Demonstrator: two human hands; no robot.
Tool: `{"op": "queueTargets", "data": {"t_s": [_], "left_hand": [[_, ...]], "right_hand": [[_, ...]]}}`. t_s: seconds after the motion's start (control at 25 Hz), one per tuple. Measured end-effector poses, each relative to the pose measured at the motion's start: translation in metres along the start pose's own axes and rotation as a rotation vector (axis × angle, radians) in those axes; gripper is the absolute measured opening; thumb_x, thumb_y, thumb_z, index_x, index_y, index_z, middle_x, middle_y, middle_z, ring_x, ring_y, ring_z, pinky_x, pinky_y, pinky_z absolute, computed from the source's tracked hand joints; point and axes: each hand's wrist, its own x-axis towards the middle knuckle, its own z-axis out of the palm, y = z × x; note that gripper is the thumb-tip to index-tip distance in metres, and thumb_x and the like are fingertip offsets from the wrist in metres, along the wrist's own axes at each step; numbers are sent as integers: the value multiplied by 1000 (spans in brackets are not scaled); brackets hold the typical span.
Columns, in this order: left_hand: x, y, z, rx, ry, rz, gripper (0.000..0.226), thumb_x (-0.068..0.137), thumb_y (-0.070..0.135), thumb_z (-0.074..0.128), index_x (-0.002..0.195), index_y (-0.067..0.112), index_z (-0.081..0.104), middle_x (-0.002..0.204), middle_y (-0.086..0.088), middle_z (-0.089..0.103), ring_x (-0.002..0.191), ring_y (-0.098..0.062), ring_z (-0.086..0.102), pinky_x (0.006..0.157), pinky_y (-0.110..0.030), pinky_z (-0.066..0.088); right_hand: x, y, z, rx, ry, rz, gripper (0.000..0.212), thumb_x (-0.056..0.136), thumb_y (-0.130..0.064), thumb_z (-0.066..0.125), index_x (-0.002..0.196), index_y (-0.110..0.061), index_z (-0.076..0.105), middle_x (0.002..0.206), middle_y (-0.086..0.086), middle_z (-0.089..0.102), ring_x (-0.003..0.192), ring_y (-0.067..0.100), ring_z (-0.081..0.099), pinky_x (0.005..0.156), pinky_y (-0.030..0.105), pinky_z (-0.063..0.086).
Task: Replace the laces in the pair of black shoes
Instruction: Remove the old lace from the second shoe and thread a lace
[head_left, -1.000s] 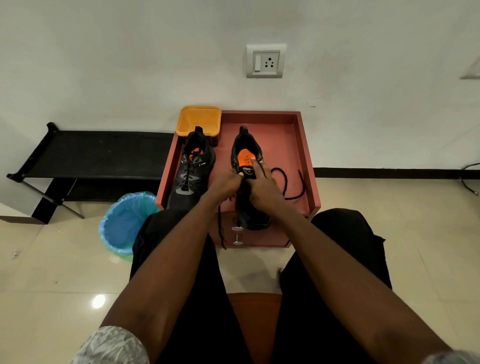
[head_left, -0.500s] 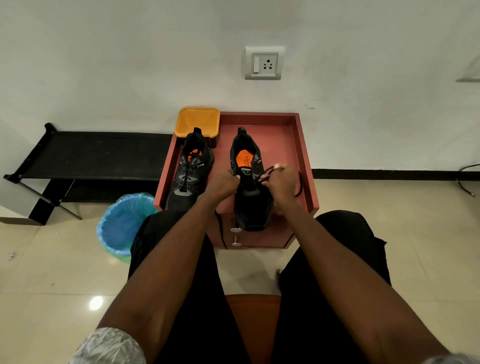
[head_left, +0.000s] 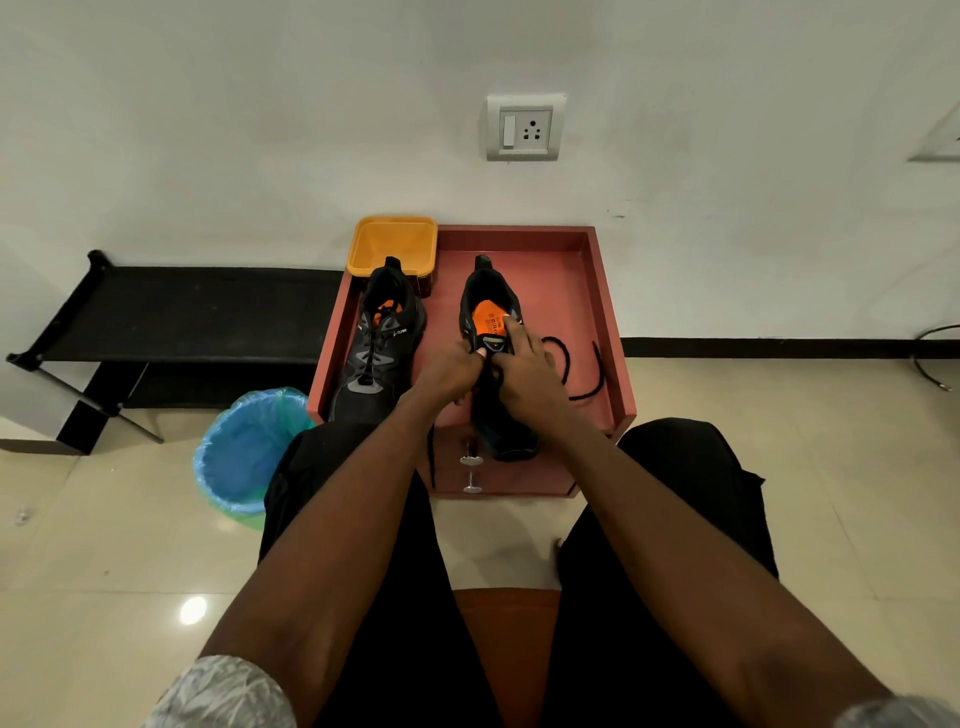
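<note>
Red tray (head_left: 597, 291): both hands' fingers (head_left: 511, 332) curled, pinching lace (head_left: 563, 358) over right shoe (head_left: 493, 317) tongue.

Soft even indoor light, lamp glare on glossy floor (head_left: 192, 610), wide-angle bending at edges, sharp focus

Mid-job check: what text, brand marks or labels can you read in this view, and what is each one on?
"AIR" in dark print, on the orange insole of the right shoe; the rest of that print is too small to read.
White logo and word on the side of the left shoe: too blurred to read.
Wall socket: no text.
</note>
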Motion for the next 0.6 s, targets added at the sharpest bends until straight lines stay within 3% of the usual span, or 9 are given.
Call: {"op": "queueTargets", "data": {"t_s": [0.08,0.16,0.28,0.36,0.4,0.48,0.52,0.6], "left_hand": [[1,0,-1,12,0,-8,32,105,32,38,109,6,57,84,-14,65,47,-16,50,41,-23,39],[4,0,0,2,-4,-17,33,104,32,39,112,6,57,83,-13,64,49,-17,49,45,-25,39],[3,-2,-3,-10,-3,-33,31,104,31,40,122,11,55,79,-8,61,54,-14,48,46,-24,39],[4,-3,-3,-18,-14,-45,32,105,32,40,128,13,53,76,-7,60,54,-13,48,46,-24,38],[4,-3,-3,-16,-19,-44,33,105,32,40,129,14,52,75,-7,60,53,-13,47,46,-23,38],[2,-3,-4,-16,-15,-33,34,105,32,39,130,13,52,73,-8,60,50,-13,46,44,-23,37],[1,-3,-4,-18,-10,-28,34,105,33,39,129,13,52,74,-8,62,49,-13,46,43,-22,37],[1,-2,-2,-20,-3,-20,33,105,33,39,125,11,54,78,-10,64,48,-14,47,41,-22,37]], "right_hand": [[2,1,2,82,39,-28,20,95,-6,51,111,2,60,161,18,22,120,39,53,95,52,49],[3,2,-2,213,90,34,17,93,-1,48,106,4,57,151,20,37,98,37,61,79,46,52],[14,13,-21,573,337,484,17,93,-2,47,105,0,59,113,17,61,80,22,61,61,31,50],[17,29,-41,811,514,795,20,94,-2,48,109,1,62,113,17,62,73,15,59,54,19,49],[15,35,-49,806,535,913,24,96,-4,49,116,1,61,122,16,58,84,18,61,62,16,48],[11,33,-52,497,474,930,33,95,-8,54,127,-5,57,144,15,42,127,30,49,99,33,44],[9,26,-48,351,434,773,35,92,-8,56,127,-11,58,152,15,34,141,33,34,112,44,32],[8,10,-30,165,295,335,35,90,-8,57,122,-19,65,161,10,24,150,34,14,119,52,15]]}}
